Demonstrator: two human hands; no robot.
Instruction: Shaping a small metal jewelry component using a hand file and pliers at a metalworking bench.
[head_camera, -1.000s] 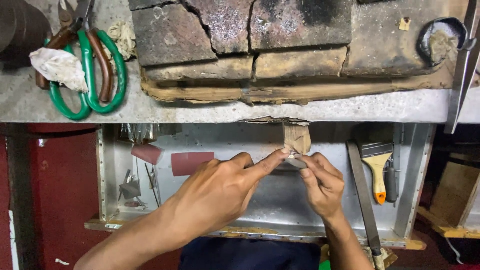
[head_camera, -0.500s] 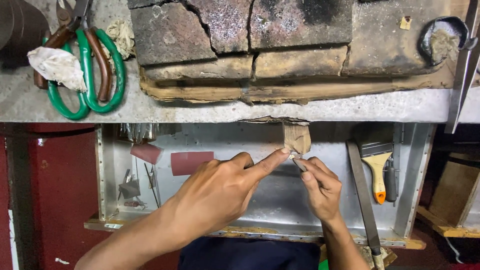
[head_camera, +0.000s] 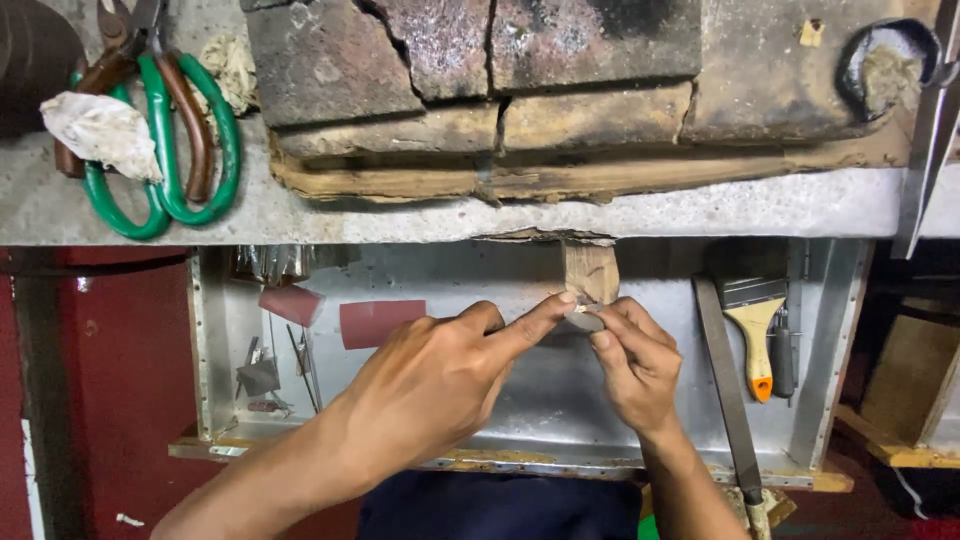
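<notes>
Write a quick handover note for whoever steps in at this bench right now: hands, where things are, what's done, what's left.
Left hand: forefinger stretched out, its tip at the wooden bench peg.
Right hand: fingertips pinched on something small at the peg's lower end; too small to identify.
Metal tray lies under both hands; flat file at its right side.
Progress cannot be judged from this view.

Small pale piece (head_camera: 583, 311) pinched at fingertips against wooden peg (head_camera: 590, 273), below bench edge; details unclear.

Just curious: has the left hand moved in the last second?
No. The left hand keeps its forefinger at the wooden peg, as before.
</notes>
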